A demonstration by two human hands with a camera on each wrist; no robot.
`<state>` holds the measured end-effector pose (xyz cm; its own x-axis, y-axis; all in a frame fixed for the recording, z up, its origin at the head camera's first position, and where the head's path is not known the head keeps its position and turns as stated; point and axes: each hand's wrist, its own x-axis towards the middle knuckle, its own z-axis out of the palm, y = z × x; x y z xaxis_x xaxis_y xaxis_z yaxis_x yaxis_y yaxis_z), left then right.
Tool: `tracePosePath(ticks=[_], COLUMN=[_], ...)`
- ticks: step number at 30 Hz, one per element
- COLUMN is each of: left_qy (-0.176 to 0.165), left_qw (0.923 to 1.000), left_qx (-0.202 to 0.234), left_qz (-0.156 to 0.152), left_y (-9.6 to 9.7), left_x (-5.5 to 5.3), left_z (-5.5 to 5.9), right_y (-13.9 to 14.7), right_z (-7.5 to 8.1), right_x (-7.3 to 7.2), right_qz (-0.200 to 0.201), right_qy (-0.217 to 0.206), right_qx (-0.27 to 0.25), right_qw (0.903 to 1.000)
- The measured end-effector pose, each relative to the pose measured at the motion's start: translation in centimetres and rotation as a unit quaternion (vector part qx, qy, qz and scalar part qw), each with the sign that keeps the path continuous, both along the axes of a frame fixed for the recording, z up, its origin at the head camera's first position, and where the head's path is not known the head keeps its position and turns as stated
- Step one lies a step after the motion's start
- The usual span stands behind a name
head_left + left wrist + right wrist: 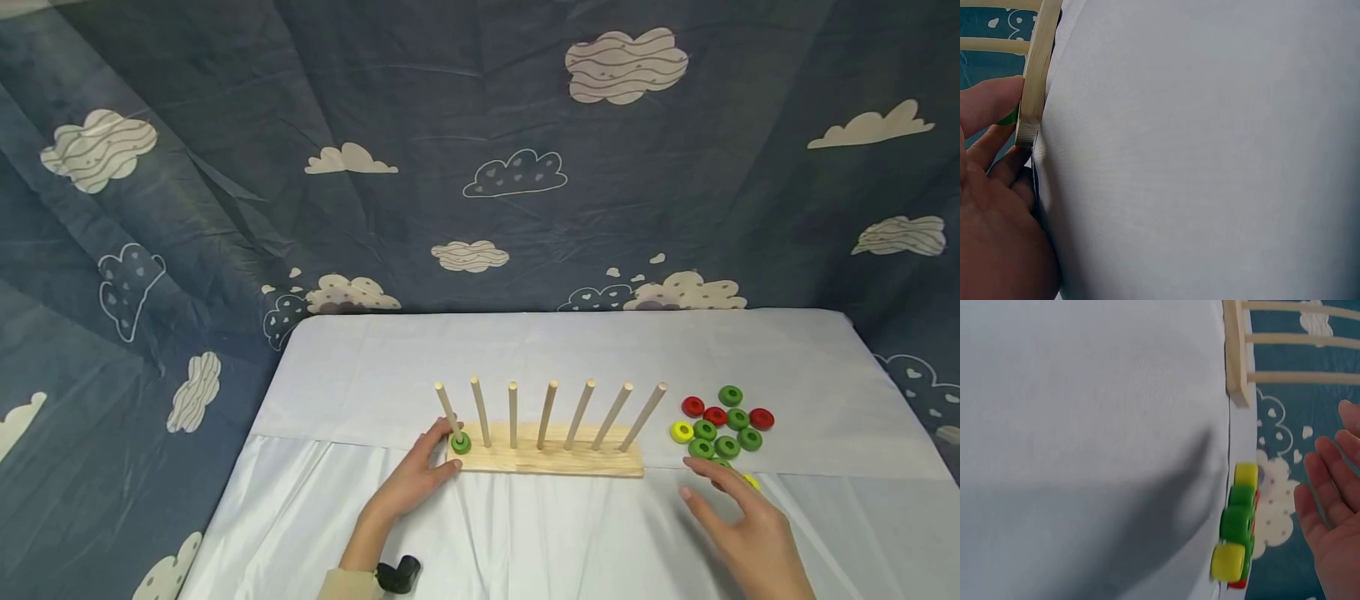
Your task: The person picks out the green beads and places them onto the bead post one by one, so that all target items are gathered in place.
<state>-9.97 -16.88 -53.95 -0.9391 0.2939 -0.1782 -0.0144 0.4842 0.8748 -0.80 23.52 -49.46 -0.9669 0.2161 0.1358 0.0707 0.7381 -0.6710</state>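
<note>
A wooden peg rack (555, 462) with a row of upright pegs stands on the white table. One green ring (461, 443) is around the foot of its leftmost peg. My left hand (416, 475) holds the left end of the base, thumb at the front edge and fingers around the far side. In the left wrist view, the thumb (991, 103) lies against the end of the base (1035, 81). My right hand (750, 529) hovers with nothing in it, just in front of loose green rings (726, 447), red rings (761, 418) and a yellow ring (682, 432). It partly covers another yellow ring.
White cloth (360, 375) covers the table. Behind and to the left hangs a dark blue curtain (420, 100) with a cloud print. A black strap device (399, 575) is on my left wrist. The loose rings lie to the right of the rack, grouped closely.
</note>
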Motion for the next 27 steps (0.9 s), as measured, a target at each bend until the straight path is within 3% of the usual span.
tracePosePath(ticks=[4,10,19,27], left_qy=[0.0,0.002,0.004,0.009], left_qw=[1.0,1.0,1.0,0.9999], left_qx=[-0.001,0.0,0.004,0.009], left_qz=[0.001,0.0,0.002,-0.003], left_y=[0.0,0.0,0.0,0.0], left_x=[0.0,0.1,0.1,0.1], left_z=[0.0,0.1,-0.2,-0.1], right_y=[1.1,2.7,4.7,6.4], right_z=[-0.3,-0.7,-1.3,-2.4], right_x=[0.0,-0.4,-2.0,-2.5], right_qz=[-0.009,-0.042,-0.052,-0.038], right_qy=[-0.018,-0.076,-0.164,-0.144], right_qx=[0.013,0.019,0.041,0.053], right_qw=[0.9997,0.996,0.9843,0.9874])
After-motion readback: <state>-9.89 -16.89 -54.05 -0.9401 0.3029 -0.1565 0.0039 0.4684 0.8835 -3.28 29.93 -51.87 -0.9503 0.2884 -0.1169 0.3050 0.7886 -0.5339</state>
